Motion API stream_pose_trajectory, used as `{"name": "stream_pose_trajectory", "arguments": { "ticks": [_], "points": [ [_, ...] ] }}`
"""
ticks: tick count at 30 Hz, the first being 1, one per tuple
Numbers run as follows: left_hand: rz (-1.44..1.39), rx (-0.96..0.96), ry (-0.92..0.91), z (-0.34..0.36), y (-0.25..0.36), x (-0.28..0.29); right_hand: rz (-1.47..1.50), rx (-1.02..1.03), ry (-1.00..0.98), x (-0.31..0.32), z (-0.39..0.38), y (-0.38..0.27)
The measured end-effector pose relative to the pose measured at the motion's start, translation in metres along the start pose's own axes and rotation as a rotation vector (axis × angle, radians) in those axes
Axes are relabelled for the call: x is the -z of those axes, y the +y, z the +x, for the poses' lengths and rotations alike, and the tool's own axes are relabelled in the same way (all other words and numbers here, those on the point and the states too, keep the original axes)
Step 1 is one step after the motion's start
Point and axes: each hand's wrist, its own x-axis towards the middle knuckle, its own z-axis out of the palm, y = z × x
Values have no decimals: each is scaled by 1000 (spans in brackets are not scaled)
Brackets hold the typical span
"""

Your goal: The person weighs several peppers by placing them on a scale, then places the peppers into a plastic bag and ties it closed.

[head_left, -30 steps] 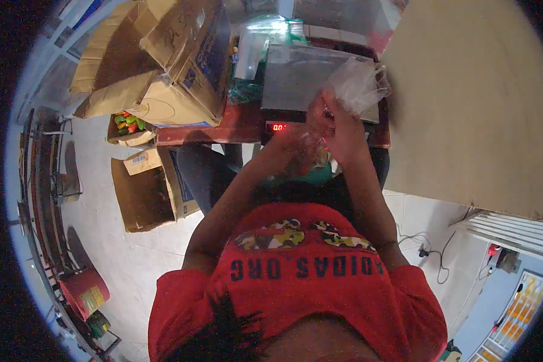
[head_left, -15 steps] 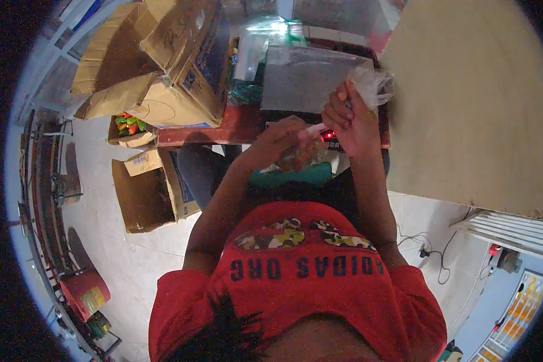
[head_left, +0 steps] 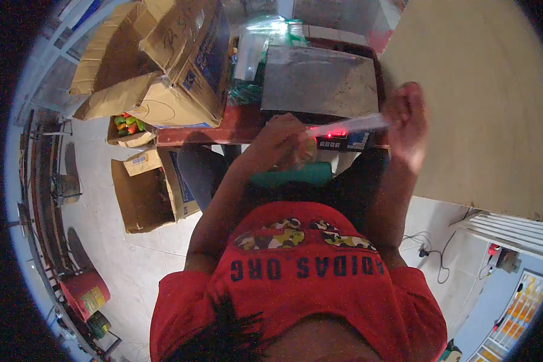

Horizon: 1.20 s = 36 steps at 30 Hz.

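Observation:
A clear plastic bag (head_left: 306, 152) hangs below my left hand (head_left: 282, 137), its contents too unclear to name. My left fingers are closed round its neck. From there the bag's upper end runs as a stretched, twisted strip to my right hand (head_left: 407, 117), which is closed on it and smeared by motion. Just beyond both hands stands a digital scale (head_left: 320, 81) with a bare metal plate and a lit red display, partly behind the strip. Beneath the bag a rolled green thing (head_left: 298, 175) lies across my lap.
A large open cardboard box (head_left: 184, 99) stands on the left of the red-brown table (head_left: 244, 120), beside clear and green plastic bags (head_left: 250, 57). Lower left are a box of red and green peppers (head_left: 127, 125) and an open carton (head_left: 142, 199). A wooden board (head_left: 470, 108) rises at right.
My right hand has moved right, drawing the bag's gathered end out into a long strip across the front of the scale. My left hand stays nearly in place at the neck.

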Motion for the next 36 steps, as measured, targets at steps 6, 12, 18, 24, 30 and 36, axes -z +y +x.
{"name": "stream_pose_trajectory", "arguments": {
  "ticks": [6, 12, 18, 24, 30, 36],
  "points": [
    [153, 90, -192, -4, -16, -3, -1491, 539, -350, -45, -30, -1],
    [246, 19, -126, 9, 11, 5, -1573, 283, -648, -27, -42, 75],
    [373, -7, -90, -6, 3, 14, -1332, 6, -567, -2, -63, 66],
    [1017, 150, -383, -11, 28, 16, -1039, -208, -645, -10, -70, 47],
    [880, 41, -333, -24, 11, 32, -1001, -210, -590, -9, -78, 36],
    [607, -193, -89, -7, 26, 49, -1098, -98, -480, 5, -74, 18]
  ]
}}
